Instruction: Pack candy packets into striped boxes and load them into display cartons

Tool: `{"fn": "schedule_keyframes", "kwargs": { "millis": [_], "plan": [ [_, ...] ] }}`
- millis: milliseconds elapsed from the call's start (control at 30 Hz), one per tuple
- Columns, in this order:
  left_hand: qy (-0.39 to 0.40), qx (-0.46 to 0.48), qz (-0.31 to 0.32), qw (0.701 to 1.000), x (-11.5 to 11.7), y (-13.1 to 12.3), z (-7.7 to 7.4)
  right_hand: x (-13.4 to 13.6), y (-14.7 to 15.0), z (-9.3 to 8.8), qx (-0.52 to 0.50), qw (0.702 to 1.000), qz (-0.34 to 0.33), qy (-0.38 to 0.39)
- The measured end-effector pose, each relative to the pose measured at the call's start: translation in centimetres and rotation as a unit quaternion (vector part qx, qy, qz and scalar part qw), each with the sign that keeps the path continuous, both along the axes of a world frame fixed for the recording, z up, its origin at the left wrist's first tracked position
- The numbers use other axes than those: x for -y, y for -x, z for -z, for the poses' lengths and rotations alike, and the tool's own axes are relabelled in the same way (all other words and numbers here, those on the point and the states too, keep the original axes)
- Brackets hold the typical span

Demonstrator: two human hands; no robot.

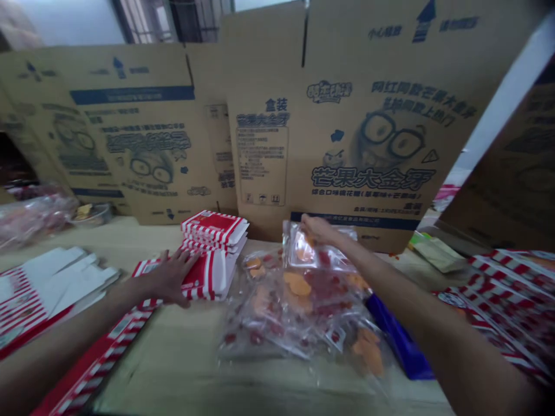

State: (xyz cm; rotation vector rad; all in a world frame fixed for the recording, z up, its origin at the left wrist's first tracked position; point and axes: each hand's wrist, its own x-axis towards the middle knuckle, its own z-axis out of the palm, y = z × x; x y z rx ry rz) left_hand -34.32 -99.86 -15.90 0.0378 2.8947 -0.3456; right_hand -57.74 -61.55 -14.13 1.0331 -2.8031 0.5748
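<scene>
Principal item: a flat, clear plastic packet with orange and red pieces inside [299,254], directly under the right hand [318,228] and uppermost at the far side of a loose heap of similar clear packets [299,320]. The right fingers are bent over its far edge; blur prevents confirming whether they pinch the film or only rest on it.

Handling, in my assessment: light, limp and slippery, the film bright with glare; the pieces probably shift within and may crack if squeezed. The edge at the fingertips is the sound place to take hold, away from the contents, as overlapping neighbours could drag along.

Left of the grip, the left hand [171,277] lies palm down, fingers spread, on a red card carton with white stripes [208,274]; it is not closed around anything. Just beyond that hand stands a stack of similar striped cartons [212,225]. Further left lie flat white-and-red striped card pieces [56,283].

Right of the heap, under the right forearm, is a glossy blue wrapper [396,338]; well to the right, a pile of red-and-white striped cartons [507,312]. Beyond the grip stands a tall brown cardboard box with blue print [347,138].
</scene>
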Motion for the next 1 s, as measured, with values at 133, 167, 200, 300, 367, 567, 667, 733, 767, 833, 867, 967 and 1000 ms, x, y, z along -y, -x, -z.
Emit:
{"fn": "schedule_keyframes", "kwargs": {
  "millis": [133, 167, 200, 300, 367, 567, 667, 733, 767, 833, 867, 967, 1000],
  "plan": [
    [-0.034, -0.054, -0.013, 0.998, -3.6, -6.7, -1.9, -2.6, -5.1, -4.2, -0.104, 0.992, 0.043, 0.058],
    [-0.043, -0.069, -0.020, 0.996, -4.9, -8.6, -1.8, -3.0, -6.9, -4.9, -0.122, 0.987, 0.042, 0.091],
    [-0.052, -0.085, -0.026, 0.995, -6.3, -10.4, -1.4, -3.4, -8.9, -5.3, -0.124, 0.984, 0.031, 0.125],
    [-0.085, -0.125, -0.021, 0.988, -11.0, -15.3, 0.8, -3.9, -15.9, -5.2, -0.051, 0.982, -0.032, 0.180],
    [-0.119, -0.141, -0.013, 0.983, -14.0, -17.8, 2.8, -3.8, -20.2, -3.9, -0.013, 0.984, -0.056, 0.168],
    [-0.201, -0.162, -0.055, 0.965, -19.5, -21.5, 7.6, -4.6, -26.4, 2.4, 0.014, 0.996, -0.040, 0.078],
    [-0.200, -0.142, -0.068, 0.967, -20.7, -22.2, 9.2, -4.9, -27.9, 5.5, 0.071, 0.991, -0.094, 0.059],
    [-0.190, -0.135, -0.063, 0.970, -21.2, -22.4, 9.9, -4.5, -29.0, 7.3, 0.109, 0.983, -0.139, 0.050],
    [-0.186, -0.135, -0.059, 0.971, -21.4, -22.4, 10.2, -4.2, -29.6, 8.1, 0.124, 0.979, -0.159, 0.040],
    [-0.181, -0.137, -0.057, 0.972, -21.6, -22.3, 10.8, -3.4, -30.7, 9.5, 0.133, 0.975, -0.175, 0.010],
    [-0.179, -0.136, -0.059, 0.973, -21.7, -22.2, 11.0, -3.1, -31.1, 10.0, 0.131, 0.977, -0.170, -0.005],
    [-0.173, -0.126, -0.067, 0.974, -21.8, -22.0, 11.5, -2.3, -31.9, 11.0, 0.135, 0.979, -0.151, -0.030],
    [-0.171, -0.123, -0.066, 0.975, -21.8, -21.9, 11.6, -2.0, -32.1, 11.2, 0.142, 0.978, -0.150, -0.030]
  ]
}}
